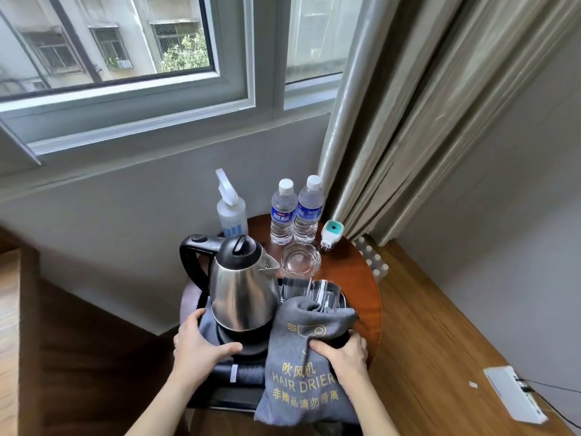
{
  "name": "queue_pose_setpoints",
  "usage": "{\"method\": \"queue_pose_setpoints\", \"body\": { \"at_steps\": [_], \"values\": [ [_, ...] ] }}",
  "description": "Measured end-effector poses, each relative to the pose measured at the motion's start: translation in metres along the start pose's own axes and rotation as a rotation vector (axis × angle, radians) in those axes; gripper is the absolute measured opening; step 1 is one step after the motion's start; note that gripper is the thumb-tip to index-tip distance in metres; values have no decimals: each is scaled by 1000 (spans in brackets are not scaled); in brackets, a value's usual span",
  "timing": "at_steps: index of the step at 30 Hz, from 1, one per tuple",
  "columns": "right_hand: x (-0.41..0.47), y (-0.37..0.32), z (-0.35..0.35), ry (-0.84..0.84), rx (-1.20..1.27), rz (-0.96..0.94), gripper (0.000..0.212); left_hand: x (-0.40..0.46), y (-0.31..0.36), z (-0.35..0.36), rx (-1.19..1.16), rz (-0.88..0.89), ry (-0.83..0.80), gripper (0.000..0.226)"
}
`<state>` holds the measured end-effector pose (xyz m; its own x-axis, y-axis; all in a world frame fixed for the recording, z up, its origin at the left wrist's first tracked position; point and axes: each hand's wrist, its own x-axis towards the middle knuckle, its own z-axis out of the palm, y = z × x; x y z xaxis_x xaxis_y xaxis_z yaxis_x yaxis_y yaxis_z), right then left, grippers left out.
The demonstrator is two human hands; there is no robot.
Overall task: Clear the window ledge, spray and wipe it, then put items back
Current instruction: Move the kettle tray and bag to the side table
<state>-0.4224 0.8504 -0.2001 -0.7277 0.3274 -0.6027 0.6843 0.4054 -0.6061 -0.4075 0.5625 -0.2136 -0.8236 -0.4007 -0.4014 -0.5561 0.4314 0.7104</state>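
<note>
A black tray sits on a round wooden table. It carries a steel kettle, a grey hair-drier bag and glass cups. My left hand grips the tray's left edge, thumb lying on its top beside the kettle base. My right hand grips the tray's right side, with its fingers over the bag. A white spray bottle, two water bottles and a glass bowl stand at the table's back. The window ledge runs above, bare.
A small white and teal plug-in device lies at the table's right rim. Curtains hang right of the window. A white multi-socket strip lies on the floor behind the table. A white box with a cable sits on the floor at right.
</note>
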Motion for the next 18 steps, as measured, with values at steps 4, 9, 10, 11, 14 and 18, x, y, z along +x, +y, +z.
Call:
{"method": "queue_pose_setpoints", "body": {
  "at_steps": [4, 9, 10, 11, 14, 18],
  "values": [
    [6, -3, 2, 13, -13, 6, 141, 7, 0, 3, 5, -19, -9, 130],
    [8, -1, 7, 10, 8, 28, 127, 9, -3, 5, 0, -40, -9, 127],
    [9, 0, 7, 8, 15, 25, 120, 9, -4, 5, 9, -37, -13, 126],
    [9, 2, 8, 5, 23, 18, 114, 8, -3, 5, 16, -34, -22, 124],
    [9, 3, 8, 0, 9, 9, 108, 5, -1, 5, 53, -33, -50, 117],
    [5, -6, 6, -18, -62, 51, 112, 5, 3, -2, 150, -36, -154, 128]
  ]
}}
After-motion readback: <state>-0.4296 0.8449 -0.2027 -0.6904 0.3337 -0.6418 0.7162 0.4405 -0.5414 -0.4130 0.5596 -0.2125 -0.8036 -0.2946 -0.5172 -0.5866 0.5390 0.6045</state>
